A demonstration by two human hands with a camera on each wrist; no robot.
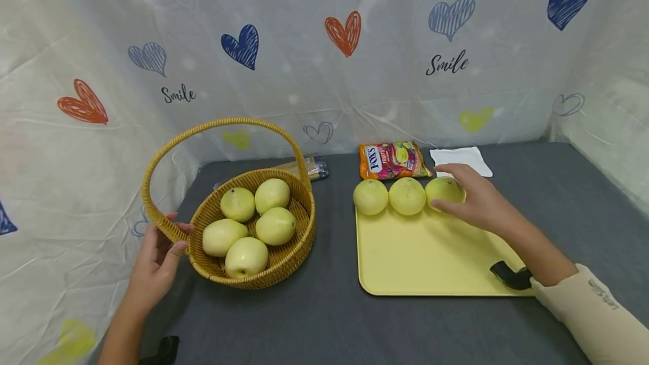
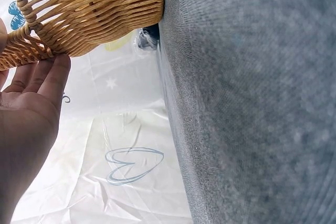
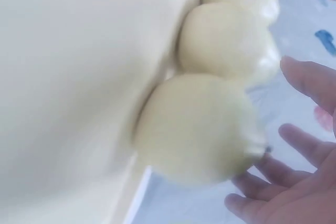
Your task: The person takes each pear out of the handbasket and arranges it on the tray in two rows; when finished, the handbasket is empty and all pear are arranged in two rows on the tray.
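Note:
My left hand (image 1: 156, 266) holds the woven basket (image 1: 284, 272) where its tall handle (image 1: 223, 123) meets the rim; the left wrist view shows fingers (image 2: 44, 80) behind the weave. Several pale yellow-green pears (image 1: 247, 257) lie inside the basket. Three more pears stand in a row along the far edge of a yellow tray (image 1: 405, 263): a left one (image 1: 370, 197), a middle one (image 1: 407, 196) and a right one (image 1: 443, 189). Around the right pear my right hand (image 1: 479, 199) is spread, fingers apart and loosely bent. Whether a fingertip touches it, I cannot tell.
Behind the pears lies a FOX'S candy bag (image 1: 392, 160), with a white square item (image 1: 463, 159) to its right. A clear-wrapped package (image 1: 316, 168) is partly hidden behind the basket. A white printed curtain (image 1: 294, 89) hangs behind the grey table (image 1: 324, 320).

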